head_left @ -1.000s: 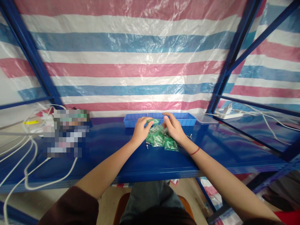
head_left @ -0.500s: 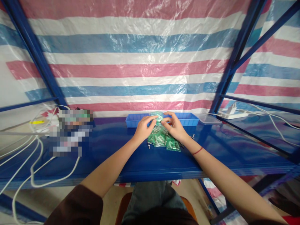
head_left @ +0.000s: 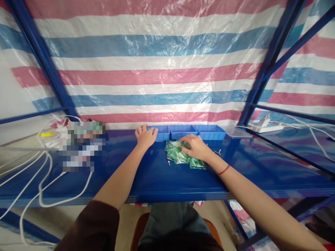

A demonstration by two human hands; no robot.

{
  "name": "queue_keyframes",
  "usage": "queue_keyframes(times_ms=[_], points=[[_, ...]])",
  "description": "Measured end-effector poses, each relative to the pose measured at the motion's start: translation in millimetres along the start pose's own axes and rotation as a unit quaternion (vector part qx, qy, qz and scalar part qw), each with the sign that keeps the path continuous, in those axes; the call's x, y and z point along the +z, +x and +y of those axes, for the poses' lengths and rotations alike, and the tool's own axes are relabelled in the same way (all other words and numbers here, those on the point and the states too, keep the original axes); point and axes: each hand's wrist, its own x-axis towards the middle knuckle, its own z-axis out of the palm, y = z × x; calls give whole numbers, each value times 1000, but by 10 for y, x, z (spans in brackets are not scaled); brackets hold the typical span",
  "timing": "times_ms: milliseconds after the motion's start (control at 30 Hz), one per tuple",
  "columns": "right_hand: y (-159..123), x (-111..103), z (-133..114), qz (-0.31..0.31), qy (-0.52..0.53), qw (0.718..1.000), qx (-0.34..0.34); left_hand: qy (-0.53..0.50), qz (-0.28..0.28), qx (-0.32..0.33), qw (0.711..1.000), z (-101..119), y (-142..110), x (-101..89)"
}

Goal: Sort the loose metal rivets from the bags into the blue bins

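Observation:
My left hand (head_left: 146,137) is at the left end of the left blue bin (head_left: 161,133), fingers spread over its edge. I see nothing held in it, though part of the bin behind the fingers is hidden. Over a pile of small green plastic bags (head_left: 180,156) hangs my right hand (head_left: 196,146), its thumb and fingers curved and apart, touching or just above the upper bags. Shiny metal pieces show through the bags. A loose screw (head_left: 169,162) lies at the pile's left, and another screw (head_left: 218,152) lies to the right of my right hand.
A middle blue bin (head_left: 183,131) and a right blue bin (head_left: 211,132) stand in the row. Beyond them lies a clear plastic lid (head_left: 238,132). White cables (head_left: 43,181) and a blurred-out pile occupy the left; a power strip (head_left: 266,125) sits far right.
My hands have parted: the left moved left to the left bin, the right lowered onto the green bags. The green bag that was between them no longer shows there.

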Motion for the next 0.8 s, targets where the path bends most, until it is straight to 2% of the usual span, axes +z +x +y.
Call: queue_keyframes(times_ms=[133,233,333,400,500,600,700,800], points=[[13,0,28,19,-20,999,-35,-34,25,27,999,57,-24,9],[25,-2,16,73,-17,996,-43,-126,54,110,984,151,-81,-45],[35,-15,-16,158,43,986,-24,-247,10,274,929,333,-212,-132],[37,-26,-37,192,102,976,-9,-298,-24,308,903,466,-307,-160],[34,-38,-59,188,198,962,20,-383,-49,240,891,590,-380,-120],[32,-31,-65,162,267,949,40,-448,-54,175,875,591,-365,-19],[29,-10,-63,135,266,954,19,-506,-64,141,849,545,-336,58],[27,1,-59,155,238,959,-1,-547,-103,140,819,534,-328,57]])
